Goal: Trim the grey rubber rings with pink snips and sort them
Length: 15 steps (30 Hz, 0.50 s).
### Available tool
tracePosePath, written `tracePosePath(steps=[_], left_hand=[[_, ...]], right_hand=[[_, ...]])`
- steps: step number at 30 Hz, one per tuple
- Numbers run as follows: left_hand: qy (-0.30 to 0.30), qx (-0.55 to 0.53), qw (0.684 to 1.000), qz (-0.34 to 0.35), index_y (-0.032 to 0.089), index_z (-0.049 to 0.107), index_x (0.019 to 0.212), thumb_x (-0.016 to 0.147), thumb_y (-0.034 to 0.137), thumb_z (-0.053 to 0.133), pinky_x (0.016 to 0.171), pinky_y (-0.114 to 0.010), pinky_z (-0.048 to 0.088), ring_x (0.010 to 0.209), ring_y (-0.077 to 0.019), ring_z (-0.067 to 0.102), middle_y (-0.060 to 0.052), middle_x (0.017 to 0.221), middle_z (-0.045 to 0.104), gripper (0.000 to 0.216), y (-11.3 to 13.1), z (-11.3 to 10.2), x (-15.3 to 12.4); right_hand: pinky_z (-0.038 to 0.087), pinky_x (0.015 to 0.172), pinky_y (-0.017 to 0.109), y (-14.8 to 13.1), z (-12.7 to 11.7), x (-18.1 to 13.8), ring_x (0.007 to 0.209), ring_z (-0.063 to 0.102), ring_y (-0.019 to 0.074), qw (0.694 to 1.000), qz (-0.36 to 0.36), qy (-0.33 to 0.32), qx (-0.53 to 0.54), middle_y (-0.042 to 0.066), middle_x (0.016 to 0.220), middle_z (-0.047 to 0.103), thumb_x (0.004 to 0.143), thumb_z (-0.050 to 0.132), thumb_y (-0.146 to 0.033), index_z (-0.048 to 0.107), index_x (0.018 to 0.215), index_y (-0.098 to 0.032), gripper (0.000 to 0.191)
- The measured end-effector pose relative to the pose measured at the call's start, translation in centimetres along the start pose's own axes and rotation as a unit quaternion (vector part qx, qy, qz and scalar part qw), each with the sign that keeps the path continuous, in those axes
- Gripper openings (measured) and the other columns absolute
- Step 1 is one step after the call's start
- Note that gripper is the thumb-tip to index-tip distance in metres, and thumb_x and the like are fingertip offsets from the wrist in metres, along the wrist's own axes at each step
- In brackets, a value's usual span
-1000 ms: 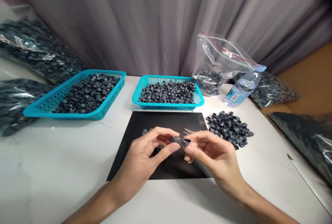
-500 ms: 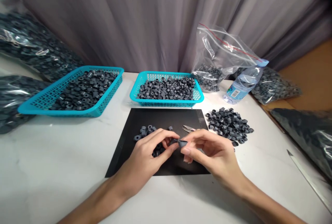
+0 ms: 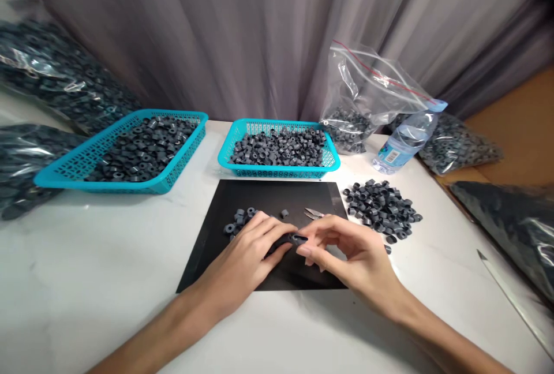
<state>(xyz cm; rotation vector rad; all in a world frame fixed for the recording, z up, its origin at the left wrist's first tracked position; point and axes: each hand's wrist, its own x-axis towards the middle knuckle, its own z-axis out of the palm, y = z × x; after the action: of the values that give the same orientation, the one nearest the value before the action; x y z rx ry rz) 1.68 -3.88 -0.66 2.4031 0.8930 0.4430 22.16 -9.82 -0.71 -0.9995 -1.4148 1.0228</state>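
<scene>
Over a black mat (image 3: pixel 320 273), both of my hands meet with their fingertips almost together. My left hand (image 3: pixel 246 250) is closed on a small dark grey ring (image 3: pixel 283 240), partly hidden by its fingers. Thumb and fingers of my right hand (image 3: pixel 355 247) pinch a second dark grey ring-like piece (image 3: pixel 300 239) with a dark opening. The two pieces appear to touch end to end. Several thick-walled grey rings (image 3: pixel 230 228) lie behind my left hand, and a single one (image 3: pixel 284 213) sits farther back. Pointed scissors or snips (image 3: pixel 314 212) show their blades behind my right hand.
A pile of thin-walled grey rings (image 3: pixel 383 209) lies right of the mat. Two blue baskets of grey pieces, one left (image 3: pixel 162 184) and one centre (image 3: pixel 277 173), stand behind. Around them are a zip bag (image 3: pixel 367 82), a water bottle (image 3: pixel 404 140), filled bags (image 3: pixel 459 143) and a white strip (image 3: pixel 513 299).
My right hand has shifted slightly left, and its piece has turned and come up against the one in my left hand. My left fingers lie flatter over their piece.
</scene>
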Motion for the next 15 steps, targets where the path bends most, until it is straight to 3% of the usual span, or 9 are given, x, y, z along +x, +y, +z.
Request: tracePosePath(steps=[3, 6, 9, 15], left_hand=[[0.025, -0.003, 1.000, 0.001, 0.025, 0.064, 0.126, 0.104, 0.033, 0.055, 0.106, -0.039, 0.046, 0.121, -0.0230, 0.055, -0.004, 0.124, 0.067, 0.025, 0.1, -0.3, 0.0], [0.091, -0.027, 0.995, 0.029, 0.026, 0.063, 0.126, 0.106, 0.025, 0.051, 0.108, -0.035, 0.045, 0.124, -0.0196, 0.055, -0.003, 0.127, 0.067, 0.024, 0.4, -0.9, -0.1], [0.128, -0.097, 0.986, 0.034, 0.029, 0.065, 0.122, 0.106, 0.019, 0.046, 0.100, -0.025, 0.050, 0.111, -0.0130, 0.063, 0.002, 0.117, 0.071, 0.026, 1.0, -1.4, -0.3], [0.144, -0.191, 0.971, 0.029, 0.031, 0.070, 0.115, 0.094, 0.018, 0.070, 0.087, -0.014, 0.054, 0.088, -0.0066, 0.070, 0.008, 0.102, 0.075, 0.025, 1.8, -0.9, -0.4]], right_hand=[[0.060, 0.069, 0.023, 0.1, -0.2, 0.0, 0.069, 0.069, 0.0106, 1.000, -0.014, 0.001, -0.025, 0.002, 0.087, 0.071, 0.090, 0.077, -0.026, 0.073, 0.101, -0.020, 0.013], [0.059, 0.068, 0.022, 0.2, -0.3, 0.0, 0.071, 0.069, 0.0105, 0.998, -0.037, 0.001, -0.059, 0.001, 0.088, 0.071, 0.092, 0.075, -0.023, 0.072, 0.103, -0.020, 0.012], [0.058, 0.068, 0.022, 0.2, -0.5, 0.0, 0.074, 0.068, 0.0108, 0.992, -0.070, 0.002, -0.103, 0.001, 0.091, 0.071, 0.093, 0.073, -0.020, 0.070, 0.104, -0.021, 0.012], [0.056, 0.068, 0.024, -0.2, -0.8, -0.3, 0.079, 0.066, 0.0125, 0.975, -0.126, 0.005, -0.182, 0.003, 0.098, 0.073, 0.096, 0.068, -0.016, 0.068, 0.110, -0.022, 0.016]])
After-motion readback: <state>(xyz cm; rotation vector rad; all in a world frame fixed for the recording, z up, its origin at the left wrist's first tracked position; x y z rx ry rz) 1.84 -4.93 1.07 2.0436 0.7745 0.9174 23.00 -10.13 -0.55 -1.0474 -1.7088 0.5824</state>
